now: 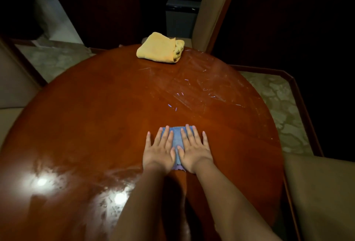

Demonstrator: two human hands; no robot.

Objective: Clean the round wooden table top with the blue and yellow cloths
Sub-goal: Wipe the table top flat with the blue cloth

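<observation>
The round wooden table top (96, 115) fills most of the view, glossy and reddish brown. A small blue cloth (176, 135) lies flat on it near the middle. My left hand (159, 149) and my right hand (194, 149) press side by side on the blue cloth, fingers straight and spread, covering most of it. A folded yellow cloth (159, 47) sits at the far edge of the table, untouched. Whitish streaks and scratch marks (207, 87) show on the far right part of the surface.
An upholstered chair back (211, 10) stands beyond the table's far right edge, and a dark bin (180, 17) beside it. Cushioned seats sit at the left (11, 87) and the right (322, 192). Lamp glare (42, 182) shines on the near left surface.
</observation>
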